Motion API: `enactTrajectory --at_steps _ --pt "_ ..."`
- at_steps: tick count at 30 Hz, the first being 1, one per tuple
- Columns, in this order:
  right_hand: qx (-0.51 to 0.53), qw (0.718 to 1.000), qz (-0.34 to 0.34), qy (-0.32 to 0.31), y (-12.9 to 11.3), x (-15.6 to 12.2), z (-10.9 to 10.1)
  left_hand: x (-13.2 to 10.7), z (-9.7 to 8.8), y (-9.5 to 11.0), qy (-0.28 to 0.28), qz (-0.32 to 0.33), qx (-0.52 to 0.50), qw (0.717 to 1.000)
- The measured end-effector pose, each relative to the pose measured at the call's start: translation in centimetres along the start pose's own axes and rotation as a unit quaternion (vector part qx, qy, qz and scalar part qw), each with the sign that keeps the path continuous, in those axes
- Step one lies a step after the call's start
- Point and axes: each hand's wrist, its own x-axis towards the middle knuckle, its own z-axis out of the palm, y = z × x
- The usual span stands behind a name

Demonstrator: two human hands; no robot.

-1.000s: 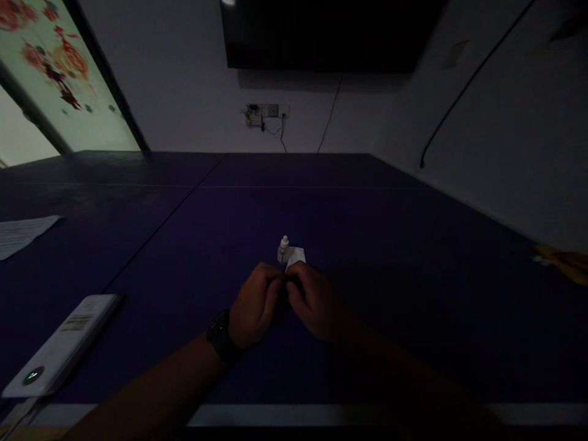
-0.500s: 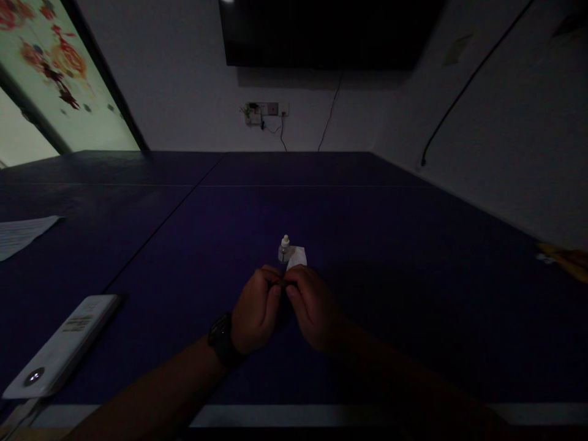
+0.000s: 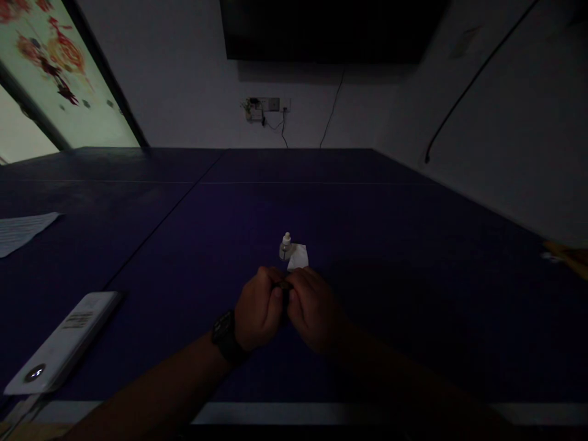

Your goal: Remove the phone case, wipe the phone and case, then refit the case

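The left hand [image 3: 258, 309] and right hand [image 3: 316, 311] meet low on the dark blue surface [image 3: 367, 208], near the person's edge of it, with the fingers curled inward. Both grips are closed around a small dark object [image 3: 285, 294], which shows only as a narrow strip between the fingers; the dim light and the hands hide its shape. A black wristwatch [image 3: 225, 337] sits on the left wrist. Just ahead of the hands stands a small upright bottle [image 3: 285, 247] with a pale, pointed cap, and touching its right side lies a crumpled white tissue [image 3: 297, 257]; neither hand touches them. Farther left, a white rectangular device [image 3: 64, 343] with a lit round button lies at an angle on the surface, nearest the left hand but well apart from it. A sheet of paper [image 3: 22, 233] lies beyond it at the left edge of the view, and a yellowish item [image 3: 565, 257], cut off by the frame, lies at the far right. Beyond the surface, a wall carries a socket panel [image 3: 266, 108] with thin cables hanging from it, beneath a dark wall-mounted screen [image 3: 321, 30].
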Motion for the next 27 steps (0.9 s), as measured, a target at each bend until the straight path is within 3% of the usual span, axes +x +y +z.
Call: enactTrajectory --at_steps 14,18,22,27 --pt "0.022 0.999 -0.005 0.023 -0.3 -0.3 0.1 0.2 0.0 -0.4 -0.009 0.078 -0.002 0.997" --pt "0.088 0.996 0.032 0.01 -0.1 -0.2 -0.6 0.5 -0.2 0.0 -0.023 0.018 -0.067 0.997" --pt "0.162 0.984 0.076 -0.02 0.5 -0.4 -1.3 1.1 -1.1 0.8 -0.082 -0.058 -0.148 0.984" --pt "0.208 0.968 0.133 -0.053 1.2 -0.4 -1.8 1.5 -2.2 1.3 -0.125 -0.07 -0.182 0.973"
